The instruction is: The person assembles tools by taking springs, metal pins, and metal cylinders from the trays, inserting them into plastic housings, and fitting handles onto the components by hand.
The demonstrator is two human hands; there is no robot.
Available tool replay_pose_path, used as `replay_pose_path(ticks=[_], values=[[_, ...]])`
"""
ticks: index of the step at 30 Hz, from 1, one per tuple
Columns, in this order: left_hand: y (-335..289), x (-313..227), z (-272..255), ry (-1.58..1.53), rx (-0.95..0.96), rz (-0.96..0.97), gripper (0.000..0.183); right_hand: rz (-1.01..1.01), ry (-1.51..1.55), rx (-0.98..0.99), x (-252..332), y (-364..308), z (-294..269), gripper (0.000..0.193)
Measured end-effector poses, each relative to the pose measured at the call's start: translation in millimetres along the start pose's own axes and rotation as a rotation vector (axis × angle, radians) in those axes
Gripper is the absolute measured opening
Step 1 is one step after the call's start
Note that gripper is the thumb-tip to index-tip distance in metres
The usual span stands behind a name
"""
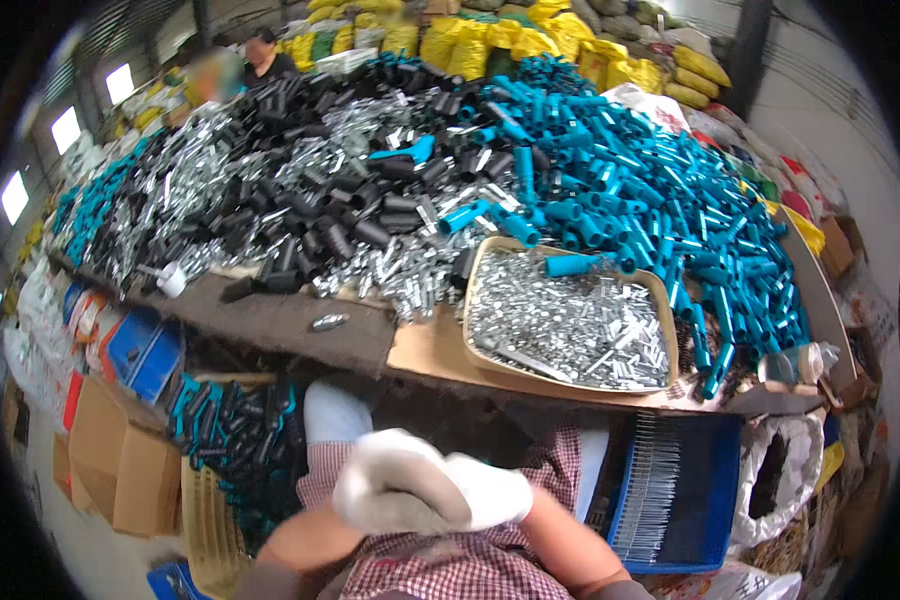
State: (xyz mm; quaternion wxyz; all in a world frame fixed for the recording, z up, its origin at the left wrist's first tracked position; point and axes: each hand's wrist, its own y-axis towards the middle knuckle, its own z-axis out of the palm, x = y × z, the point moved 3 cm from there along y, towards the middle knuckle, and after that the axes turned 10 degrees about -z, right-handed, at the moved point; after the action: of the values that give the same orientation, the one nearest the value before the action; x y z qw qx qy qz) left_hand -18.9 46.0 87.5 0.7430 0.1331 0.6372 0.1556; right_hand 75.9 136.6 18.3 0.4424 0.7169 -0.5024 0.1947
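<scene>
Red-and-white checked cloth apron (470, 572) lies nearest; just above it the left hand (395, 488) and right hand (492, 492), both in white fabric gloves (380, 462), press together, blurred; cannot tell whether anything is pinched between them.

Progress, judged from layout only: slender teal-and-black pieces (232, 430) lie gathered near left by a yellow slatted plastic crate (202, 510), seemingly finished; thin silver metal rods (648, 490) line the left side of a blue rectangular plastic bin (734, 500), near right; most stock looks unworked; small silver metal parts (560, 315) fill a shallow cream tray (673, 345) beyond the hands; black cylindrical sleeves (340, 240) heap up farther left, glossy teal tubes (620, 215) farther right.

Surface: tan cardboard sheet (425, 350) at centre, dark brown sheet (250, 315) to its left, one loose silver fitting (328, 322) on the latter.

Room: stacked yellow woven sacks (460, 48) far; dark-clothed person (267, 64) far left; bright windows (66, 130) left.
</scene>
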Motion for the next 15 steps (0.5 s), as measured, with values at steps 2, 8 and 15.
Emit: replay_pose_path(ticks=[2, 8, 15], values=[[13, 13, 2, 0.008, 0.061, -0.092, 0.017, 0.026, 0.235, -0.056, 7, -8, -13, 0.028], [15, 0, 29, 0.367, -0.080, 0.193, 0.024, 0.060, -0.171, -0.020, 23, 13, -23, 0.014], [23, -4, 30, 0.906, -0.458, 0.185, 0.030, -0.019, -0.096, 0.053, 27, 53, 9, 0.018]])
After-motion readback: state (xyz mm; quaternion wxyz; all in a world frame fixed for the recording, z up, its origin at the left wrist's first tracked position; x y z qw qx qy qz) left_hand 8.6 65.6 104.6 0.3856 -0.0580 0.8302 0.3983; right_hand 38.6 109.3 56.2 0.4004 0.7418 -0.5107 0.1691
